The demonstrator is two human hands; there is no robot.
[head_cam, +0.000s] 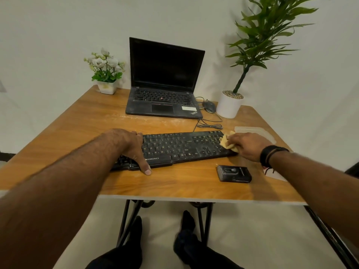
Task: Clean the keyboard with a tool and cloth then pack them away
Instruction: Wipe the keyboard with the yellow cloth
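A black keyboard (180,147) lies across the wooden table (77,133). My left hand (130,146) rests over its left end, fingers at the far edge and thumb down on the table at the near edge. My right hand (246,145) presses a crumpled yellow cloth (226,141) onto the keyboard's right end, fingers curled over the cloth. A small black cleaning tool (234,173) lies on the table just in front of the keyboard's right part.
An open black laptop (165,86) stands at the back with a wired mouse (209,106) beside it. A white flower pot (106,88) is at back left, a tall potted plant (229,105) at back right. A clear plastic lid or case (254,131) lies behind my right hand.
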